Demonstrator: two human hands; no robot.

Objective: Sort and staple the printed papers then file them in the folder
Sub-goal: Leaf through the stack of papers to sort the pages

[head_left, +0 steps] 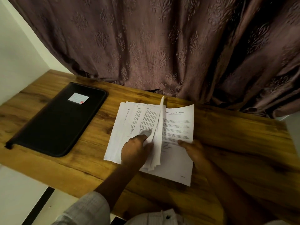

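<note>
A fanned pile of printed white papers [175, 127] lies on the wooden desk [235, 143], right of centre. My left hand [136, 150] grips a bunch of lifted sheets [156, 143] in the middle of the pile, their edges standing up. My right hand [193, 150] holds the right edge of the top page, headed with a printed title, thumb on the paper. A closed black zip folder [56, 120] with a white label [78, 98] lies flat to the left, apart from the papers. No stapler is in view.
A brown patterned curtain [162, 46] hangs behind the desk and touches its back edge. A white wall [19, 54] stands at the left. The desk's front edge runs just before my body, with white floor below at the left.
</note>
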